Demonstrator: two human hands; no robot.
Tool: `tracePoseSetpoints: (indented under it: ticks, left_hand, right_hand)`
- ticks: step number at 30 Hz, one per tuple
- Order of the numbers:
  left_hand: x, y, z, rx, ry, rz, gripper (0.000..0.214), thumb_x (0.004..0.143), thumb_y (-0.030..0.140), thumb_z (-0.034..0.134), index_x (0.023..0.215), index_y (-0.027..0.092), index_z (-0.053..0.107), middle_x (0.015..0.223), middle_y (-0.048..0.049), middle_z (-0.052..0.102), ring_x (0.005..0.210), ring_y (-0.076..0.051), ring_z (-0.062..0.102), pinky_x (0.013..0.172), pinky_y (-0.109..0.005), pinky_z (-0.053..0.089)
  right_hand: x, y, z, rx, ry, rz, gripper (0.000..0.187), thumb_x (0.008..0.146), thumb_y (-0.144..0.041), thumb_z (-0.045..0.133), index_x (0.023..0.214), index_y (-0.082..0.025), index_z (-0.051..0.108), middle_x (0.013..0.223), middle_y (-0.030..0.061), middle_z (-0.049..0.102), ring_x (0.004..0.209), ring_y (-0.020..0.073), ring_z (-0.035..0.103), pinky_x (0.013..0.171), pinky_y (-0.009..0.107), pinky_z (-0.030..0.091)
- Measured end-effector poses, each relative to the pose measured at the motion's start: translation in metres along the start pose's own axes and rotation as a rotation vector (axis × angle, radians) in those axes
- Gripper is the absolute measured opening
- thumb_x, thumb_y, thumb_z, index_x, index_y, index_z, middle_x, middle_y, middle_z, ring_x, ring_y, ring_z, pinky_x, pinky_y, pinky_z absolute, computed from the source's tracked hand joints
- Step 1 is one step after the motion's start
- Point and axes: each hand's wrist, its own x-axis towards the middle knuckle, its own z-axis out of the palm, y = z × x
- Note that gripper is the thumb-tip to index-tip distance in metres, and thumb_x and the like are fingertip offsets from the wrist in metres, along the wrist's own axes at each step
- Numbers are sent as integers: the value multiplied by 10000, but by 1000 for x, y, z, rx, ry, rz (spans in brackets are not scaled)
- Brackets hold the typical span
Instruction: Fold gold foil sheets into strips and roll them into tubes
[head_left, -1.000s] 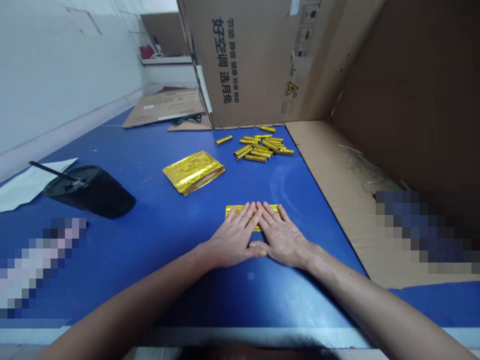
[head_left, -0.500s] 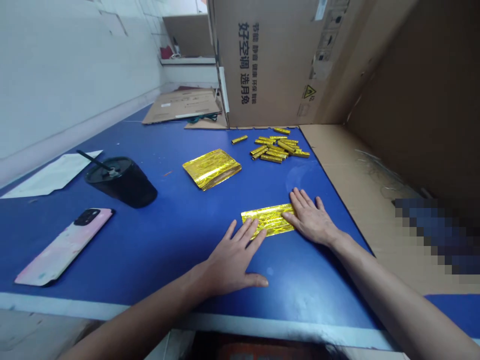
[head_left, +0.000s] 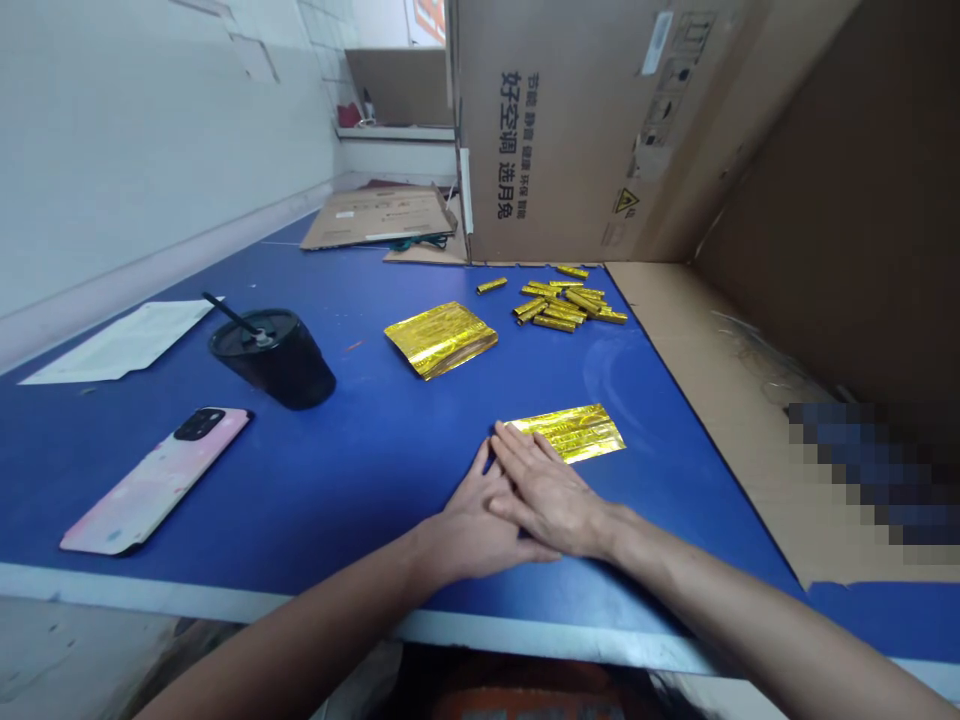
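My left hand point(head_left: 476, 525) lies flat on the blue table, and my right hand point(head_left: 547, 495) rests across its fingers. Neither hand holds anything. Just beyond my right fingertips lies a flat strip of gold foil point(head_left: 571, 433), seemingly touching them at its near left corner. Farther back is a folded stack of gold foil sheets point(head_left: 441, 338). Behind it sits a loose pile of small rolled gold foil tubes point(head_left: 566, 308), with a single tube point(head_left: 491, 286) lying to its left.
A black tumbler with a straw point(head_left: 274, 360) and a phone in a pink case point(head_left: 154, 482) stand left on the blue table point(head_left: 360, 500). White paper point(head_left: 124, 342) lies beyond them. Cardboard panels point(head_left: 555, 130) wall the far and right sides.
My hands have left the foil strip and come together, my right hand now lying over my left. The strip lies uncovered to their right, and the whole view has shifted slightly.
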Motion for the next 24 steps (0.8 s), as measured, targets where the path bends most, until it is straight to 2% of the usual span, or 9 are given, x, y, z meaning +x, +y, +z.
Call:
tracePoseSetpoints:
  ticks: [3,5,9,15,20,22,24]
  left_hand:
    - [0,-2,-1,5,-52,76,939,695,747,329,1394,171,83,1453,-134,28,1323,-307,23,1048,-487,44]
    - [-1,-4,-1,19,-70,82,924,716,742,286,1386,129,115,1443,-175,42,1326,-300,12,1041,-503,26]
    - [-2,-7,-2,45,-87,80,899,727,747,217,1372,124,173,1438,-174,99,1329,-286,25,1038,-504,31]
    - [9,-22,-9,123,-144,27,912,731,743,210,1377,102,147,1440,-157,99,1327,-298,33,1019,-542,42]
    - [28,-38,-29,151,-234,-57,868,765,702,227,1379,94,145,1442,-144,94,1325,-308,36,1014,-548,59]
    - [40,-34,-35,156,-236,-99,890,758,712,212,1364,60,192,1431,-175,127,1324,-312,27,1018,-539,56]
    - [53,-20,-38,145,-193,-113,921,750,722,201,1353,25,205,1425,-208,109,1323,-313,21,1026,-522,40]
  right_hand:
    - [-3,26,-1,-41,29,58,790,830,-614,203,1380,-47,163,1446,155,84,1325,214,32,1073,413,92]
    - [-9,49,-5,-103,20,72,779,833,-610,205,1383,-61,154,1443,152,101,1324,214,54,1070,431,88]
    - [-20,77,-10,-205,22,90,737,838,-601,208,1385,-108,176,1440,133,140,1322,227,77,1059,469,99]
    - [-34,86,-4,-265,85,167,756,830,-612,213,1390,-107,152,1441,144,138,1320,237,93,1050,485,118]
    - [-38,84,-5,-249,78,186,764,819,-624,216,1395,-129,137,1441,142,148,1318,257,100,1040,517,116]
    - [-37,82,-6,-241,73,191,773,817,-627,215,1392,-115,149,1438,149,154,1318,262,97,1039,519,119]
    - [-36,80,-7,-237,71,192,765,824,-611,220,1389,-100,158,1436,155,151,1318,266,92,1038,522,119]
